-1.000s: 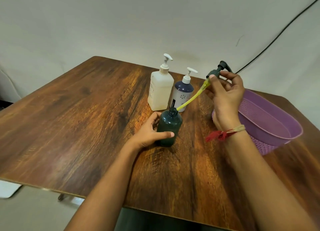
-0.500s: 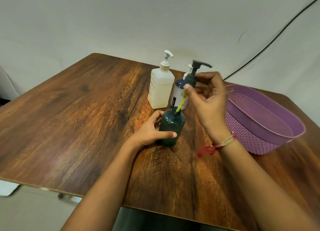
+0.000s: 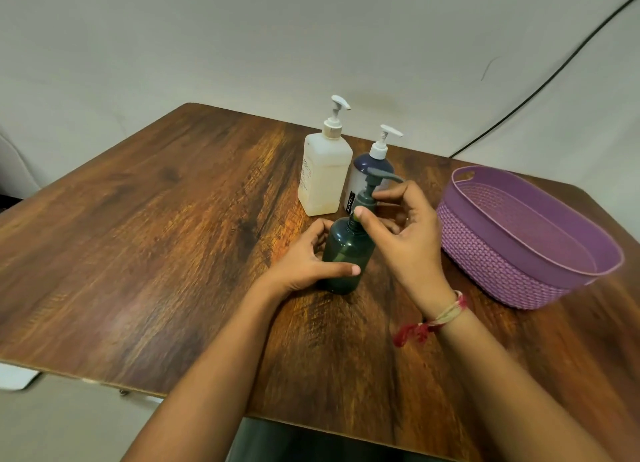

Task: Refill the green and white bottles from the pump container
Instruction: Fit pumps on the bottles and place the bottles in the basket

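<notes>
A dark green bottle [image 3: 346, 250] stands on the wooden table [image 3: 156, 236]. My left hand [image 3: 304, 264] grips its body from the left, thumb across the front. My right hand [image 3: 401, 233] pinches the collar of the dark green pump head [image 3: 372, 191], which sits upright just above the bottle's neck with its tube down inside. Behind them stand a white square pump bottle [image 3: 323, 174] and a dark blue and white pump bottle [image 3: 372, 164], partly hidden by the pump head.
A purple woven plastic basket [image 3: 491, 267] lies on the table to the right of my right hand. A black cable [image 3: 554, 74] runs down the wall behind. The table's near edge crosses the bottom of the view.
My right hand swung the pump head from a tilted hold out to the right to upright over the bottle and lowered it, so the yellow tube slid into the neck. My left hand kept holding the bottle.
</notes>
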